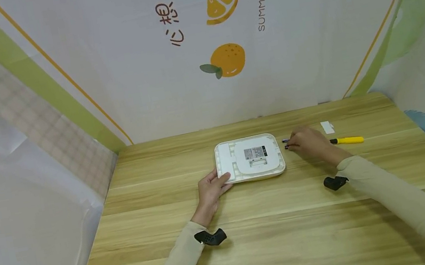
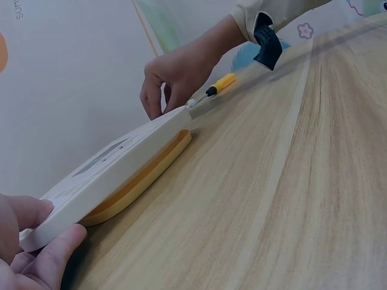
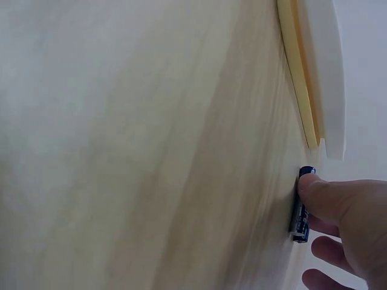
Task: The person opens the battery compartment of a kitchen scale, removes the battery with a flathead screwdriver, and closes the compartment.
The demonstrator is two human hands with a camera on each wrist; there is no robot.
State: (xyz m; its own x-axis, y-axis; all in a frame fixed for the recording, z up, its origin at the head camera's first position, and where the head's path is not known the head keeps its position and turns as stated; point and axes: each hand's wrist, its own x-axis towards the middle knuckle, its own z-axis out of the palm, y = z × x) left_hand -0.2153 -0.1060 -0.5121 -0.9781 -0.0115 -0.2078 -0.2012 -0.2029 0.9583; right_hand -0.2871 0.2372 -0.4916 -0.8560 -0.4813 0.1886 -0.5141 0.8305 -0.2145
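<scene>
A white flat device (image 1: 224, 161), resembling a kitchen scale, lies bottom up with a label and an uncovered battery slot (image 1: 258, 162) showing. My left hand (image 1: 209, 194) grips its near left corner, thumb on top and fingers underneath. In the left wrist view, a yellow-orange layer (image 2: 142, 181) shows below the white body. To the right of the device, my right hand (image 1: 309, 144) pinches a dark blue battery (image 3: 302, 208) between thumb and fingers, close over the table. Another battery (image 1: 285, 140) lies just beyond it, partly behind the hand.
A screwdriver with a yellow handle (image 1: 350, 140) lies right of my right hand. Behind it is a small white plastic piece (image 1: 327, 127). The wooden table (image 1: 273, 235) meets a printed cloth (image 1: 173, 106) at its back edge.
</scene>
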